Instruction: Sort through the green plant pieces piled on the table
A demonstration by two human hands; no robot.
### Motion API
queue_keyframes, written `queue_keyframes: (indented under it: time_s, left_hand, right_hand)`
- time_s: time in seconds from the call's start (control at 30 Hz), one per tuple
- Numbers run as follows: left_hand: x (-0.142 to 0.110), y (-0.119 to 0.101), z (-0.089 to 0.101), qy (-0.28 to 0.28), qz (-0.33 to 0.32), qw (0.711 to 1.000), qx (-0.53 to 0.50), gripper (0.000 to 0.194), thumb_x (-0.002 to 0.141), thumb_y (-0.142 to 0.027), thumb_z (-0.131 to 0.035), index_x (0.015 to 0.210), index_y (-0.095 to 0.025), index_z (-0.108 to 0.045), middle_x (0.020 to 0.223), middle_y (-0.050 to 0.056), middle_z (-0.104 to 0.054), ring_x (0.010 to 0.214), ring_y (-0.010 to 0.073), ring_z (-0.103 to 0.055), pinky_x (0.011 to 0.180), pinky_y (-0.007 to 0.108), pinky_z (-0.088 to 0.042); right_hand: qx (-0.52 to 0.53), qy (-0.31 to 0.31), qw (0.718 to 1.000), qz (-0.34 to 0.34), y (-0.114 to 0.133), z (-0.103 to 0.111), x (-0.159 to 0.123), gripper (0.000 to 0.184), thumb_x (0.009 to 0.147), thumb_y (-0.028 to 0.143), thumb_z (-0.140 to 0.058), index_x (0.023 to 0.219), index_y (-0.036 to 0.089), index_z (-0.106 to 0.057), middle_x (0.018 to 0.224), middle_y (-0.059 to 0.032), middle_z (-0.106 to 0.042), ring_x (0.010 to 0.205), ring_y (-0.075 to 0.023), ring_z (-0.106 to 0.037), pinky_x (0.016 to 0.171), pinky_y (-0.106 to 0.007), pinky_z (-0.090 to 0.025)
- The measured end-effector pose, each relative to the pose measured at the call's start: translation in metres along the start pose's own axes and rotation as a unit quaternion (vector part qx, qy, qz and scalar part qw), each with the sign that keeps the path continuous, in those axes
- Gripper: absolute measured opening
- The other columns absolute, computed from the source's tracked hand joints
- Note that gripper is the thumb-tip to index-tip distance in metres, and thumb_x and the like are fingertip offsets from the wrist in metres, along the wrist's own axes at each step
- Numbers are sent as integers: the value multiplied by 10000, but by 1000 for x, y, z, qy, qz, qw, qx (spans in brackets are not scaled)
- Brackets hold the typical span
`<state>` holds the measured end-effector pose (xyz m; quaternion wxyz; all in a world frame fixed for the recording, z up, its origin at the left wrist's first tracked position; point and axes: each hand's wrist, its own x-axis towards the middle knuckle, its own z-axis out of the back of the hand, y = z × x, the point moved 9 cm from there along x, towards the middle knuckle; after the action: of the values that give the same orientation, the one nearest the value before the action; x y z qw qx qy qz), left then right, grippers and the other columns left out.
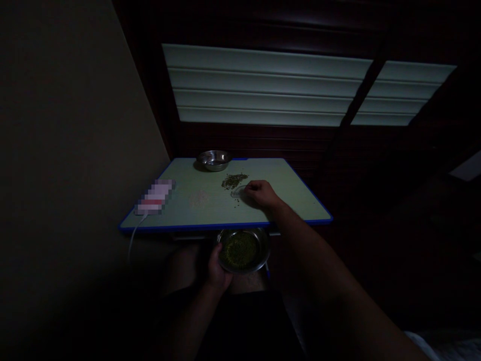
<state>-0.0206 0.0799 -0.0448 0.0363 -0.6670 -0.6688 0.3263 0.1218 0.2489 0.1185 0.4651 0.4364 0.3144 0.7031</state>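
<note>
My left hand (219, 269) grips the left rim of a shiny metal bowl (266, 253), held over my lap just below the table's front edge. Small green grains, perhaps mung beans (240, 249), cover the bowl's bottom. Above the tabletop, my right hand (261, 193) is closed, its fingers pinching the edge of a small clear round piece (237, 192); in this dim light I cannot tell whether it is a lid or a shallow dish. Just beyond it lies a loose pile of dark brownish-green grains (233, 181), with a few strays nearer me.
On the pale green table (296, 200) with blue edging, a second metal bowl (215, 161) stands at the back left. A blurred-out phone-like device (155, 197) with a white cable (132, 239) lies at the left. Faint pale bits (199, 198) are scattered left of centre.
</note>
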Motion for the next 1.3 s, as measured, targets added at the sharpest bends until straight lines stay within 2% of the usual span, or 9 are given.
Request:
queue_keyframes:
  time_s: [0.2, 0.4, 0.5, 0.57, 0.7, 0.77, 0.9, 1.03, 1.3]
  left_hand:
    - [2, 0, 1, 14, -2, 1000, -2, 300, 763, -311, -604, 1006, -172, -711, 962, 88, -747, 1052, 279, -643, 939, 409, -477]
    - [3, 3, 4, 5, 8, 1000, -3, 293, 788, -318, -569, 988, -163, -717, 956, 87, -750, 1008, 265, -661, 934, 408, -480]
    - [2, 4, 4, 0, 17, 1000, 2, 295, 797, -317, -556, 984, -157, -718, 952, 93, -751, 994, 261, -666, 927, 402, -484]
    - [2, 2, 3, -1, 14, 1000, -1, 295, 798, -310, -552, 985, -153, -718, 950, 94, -751, 993, 258, -666, 926, 392, -484]
    - [2, 0, 2, 0, 2, 1000, -8, 284, 795, -291, -550, 986, -164, -717, 943, 80, -752, 983, 249, -668, 927, 387, -483]
    - [2, 1, 2, 1, 1, 1000, -8, 288, 794, -299, -550, 987, -166, -718, 945, 80, -752, 964, 248, -673, 926, 394, -483]
    - [1, 0, -1, 10, -5, 1000, -3, 299, 780, -318, -565, 994, -173, -715, 957, 77, -751, 974, 253, -671, 931, 407, -479]
    - [-2, -1, -1, 2, 0, 1000, 1, 282, 769, -318, -574, 962, -173, -720, 934, 79, -752, 950, 261, -675, 933, 423, -478]
    - [0, 1, 1, -2, 5, 1000, 2, 289, 771, -329, -574, 970, -177, -718, 936, 83, -751, 1001, 275, -662, 935, 433, -480]
  right_hand:
    - [40, 48, 997, -40, 0, -8, -4, 175, 544, 289, -672, 622, 134, -659, 597, 0, -604, 576, -112, -509, 585, -245, -395]
    - [104, 88, 987, -84, -3, -15, -10, 231, 500, 324, -716, 607, 132, -646, 563, -7, -589, 519, -104, -474, 523, -245, -371]
    - [111, 100, 985, -86, -3, -16, -10, 203, 504, 300, -704, 603, 134, -642, 563, -9, -592, 521, -106, -476, 519, -245, -370]
    - [98, 72, 989, -80, -5, -11, -7, 164, 523, 276, -672, 606, 140, -636, 556, -2, -584, 526, -109, -478, 523, -243, -369]
    - [27, -59, 997, -49, -8, 14, -1, 111, 603, 263, -586, 614, 156, -616, 574, 8, -579, 572, -120, -503, 569, -243, -385]
    - [-12, -93, 995, -28, -7, 20, 0, 119, 639, 255, -552, 639, 160, -624, 615, 1, -607, 618, -130, -533, 617, -249, -405]
    - [-76, -83, 994, 12, -4, 18, 2, 149, 684, 252, -528, 698, 168, -650, 682, -9, -647, 671, -141, -565, 678, -263, -419]
    - [-104, -64, 992, 26, -3, 14, 2, 156, 697, 252, -531, 722, 172, -662, 704, -9, -651, 679, -142, -560, 676, -264, -413]
    - [-39, -77, 996, -5, -4, 17, 0, 138, 648, 269, -517, 639, 168, -610, 599, 22, -570, 622, -127, -500, 611, -244, -374]
